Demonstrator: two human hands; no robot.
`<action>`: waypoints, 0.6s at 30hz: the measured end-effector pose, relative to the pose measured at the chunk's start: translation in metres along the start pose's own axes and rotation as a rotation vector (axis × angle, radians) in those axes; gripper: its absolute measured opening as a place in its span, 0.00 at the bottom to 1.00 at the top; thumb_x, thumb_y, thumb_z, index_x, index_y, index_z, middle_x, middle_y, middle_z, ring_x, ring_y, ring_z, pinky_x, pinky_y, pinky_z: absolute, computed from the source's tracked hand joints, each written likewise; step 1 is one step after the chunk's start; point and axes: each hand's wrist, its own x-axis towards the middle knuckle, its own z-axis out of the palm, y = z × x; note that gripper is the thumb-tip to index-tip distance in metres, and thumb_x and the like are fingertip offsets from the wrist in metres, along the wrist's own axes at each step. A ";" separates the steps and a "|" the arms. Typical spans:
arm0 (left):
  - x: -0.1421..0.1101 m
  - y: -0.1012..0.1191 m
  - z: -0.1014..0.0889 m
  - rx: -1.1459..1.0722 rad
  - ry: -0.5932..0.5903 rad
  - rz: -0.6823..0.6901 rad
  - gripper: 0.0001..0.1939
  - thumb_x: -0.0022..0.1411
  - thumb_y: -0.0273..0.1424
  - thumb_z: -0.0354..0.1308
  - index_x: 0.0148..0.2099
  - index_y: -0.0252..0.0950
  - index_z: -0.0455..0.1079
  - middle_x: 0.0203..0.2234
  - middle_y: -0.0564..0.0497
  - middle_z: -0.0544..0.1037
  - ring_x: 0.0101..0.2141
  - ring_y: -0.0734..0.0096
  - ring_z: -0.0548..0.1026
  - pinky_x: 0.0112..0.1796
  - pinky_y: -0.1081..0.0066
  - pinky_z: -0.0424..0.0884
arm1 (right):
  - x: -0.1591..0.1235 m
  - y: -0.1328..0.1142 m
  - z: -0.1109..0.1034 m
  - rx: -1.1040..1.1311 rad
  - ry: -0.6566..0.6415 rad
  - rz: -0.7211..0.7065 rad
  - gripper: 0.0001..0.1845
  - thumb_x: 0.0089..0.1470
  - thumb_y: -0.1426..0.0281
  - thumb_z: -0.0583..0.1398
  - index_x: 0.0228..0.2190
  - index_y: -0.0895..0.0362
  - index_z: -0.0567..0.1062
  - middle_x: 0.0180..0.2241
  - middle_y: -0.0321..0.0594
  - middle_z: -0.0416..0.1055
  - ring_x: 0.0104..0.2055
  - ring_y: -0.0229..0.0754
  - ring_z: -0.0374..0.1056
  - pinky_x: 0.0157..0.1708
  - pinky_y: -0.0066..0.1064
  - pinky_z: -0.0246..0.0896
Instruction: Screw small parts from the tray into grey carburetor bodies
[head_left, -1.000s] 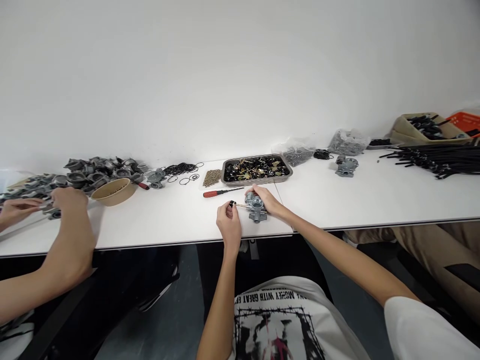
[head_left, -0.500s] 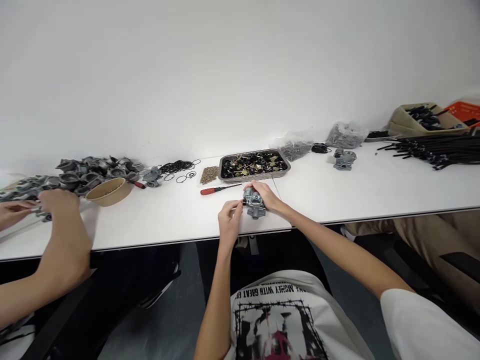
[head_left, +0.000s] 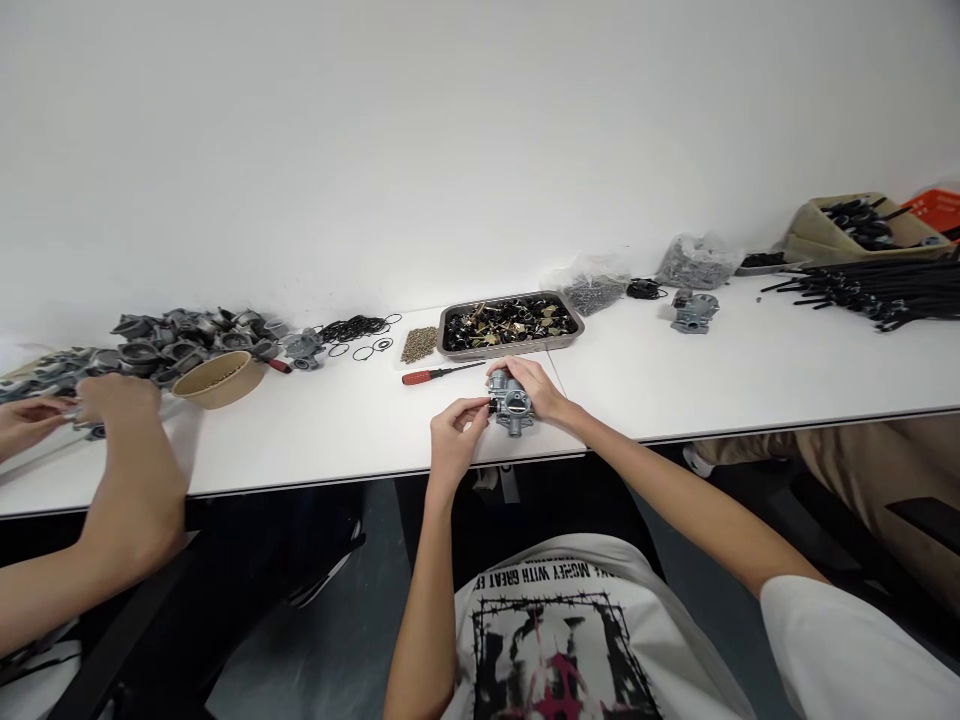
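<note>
A grey metal carburetor [head_left: 514, 408] sits at the table's front edge, its round bore tilted up towards me. My right hand [head_left: 534, 388] wraps around its far right side and holds it. At the carburetor's left side, my left hand [head_left: 459, 425] has thumb and forefinger closed on a small black knob [head_left: 493, 406], which touches the body; the fingers hide part of it. Just beyond my left hand lies a screwdriver [head_left: 427, 376] with a red and black handle. A metal tray [head_left: 502, 350] of black and brass-coloured small parts stands behind the carburetor.
Small brass pieces [head_left: 418, 345] lie left of the tray, near black rubber rings [head_left: 356, 331]. Another carburetor [head_left: 692, 312] stands to the right, before black hoses [head_left: 877, 290]. At left, a co-worker's hands [head_left: 118, 400] work beside a tan bowl [head_left: 219, 382] and piled metal bodies [head_left: 180, 350].
The carburetor has turned slightly in my right hand, so its bore shows more. My left hand has shifted a little to the left, its fingers still at the black knob.
</note>
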 end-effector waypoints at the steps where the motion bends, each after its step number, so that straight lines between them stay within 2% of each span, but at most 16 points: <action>1: 0.000 0.000 0.000 0.010 0.003 -0.009 0.12 0.55 0.35 0.66 0.39 0.34 0.82 0.29 0.46 0.82 0.28 0.69 0.78 0.35 0.69 0.76 | 0.000 0.000 0.000 -0.002 0.001 0.001 0.28 0.64 0.46 0.51 0.38 0.56 0.76 0.37 0.44 0.74 0.40 0.46 0.70 0.42 0.35 0.65; 6: -0.001 -0.002 -0.003 0.036 0.004 -0.020 0.12 0.54 0.31 0.66 0.41 0.34 0.82 0.26 0.48 0.82 0.26 0.70 0.78 0.35 0.69 0.78 | 0.001 0.001 0.000 -0.015 0.009 0.009 0.28 0.65 0.47 0.50 0.38 0.56 0.76 0.37 0.44 0.75 0.39 0.45 0.69 0.41 0.35 0.65; 12: -0.001 0.001 -0.010 -0.055 -0.029 -0.027 0.14 0.54 0.36 0.69 0.41 0.32 0.81 0.29 0.45 0.83 0.30 0.65 0.81 0.39 0.65 0.79 | 0.000 0.001 -0.001 -0.040 0.005 -0.027 0.28 0.66 0.48 0.49 0.39 0.56 0.76 0.38 0.44 0.75 0.40 0.45 0.69 0.42 0.35 0.64; 18: -0.003 -0.003 -0.004 -0.131 0.073 -0.056 0.17 0.51 0.37 0.72 0.41 0.32 0.82 0.26 0.47 0.82 0.29 0.65 0.81 0.40 0.64 0.79 | -0.001 0.000 0.000 -0.047 0.012 -0.034 0.29 0.65 0.46 0.49 0.38 0.56 0.77 0.38 0.44 0.75 0.41 0.46 0.70 0.44 0.36 0.64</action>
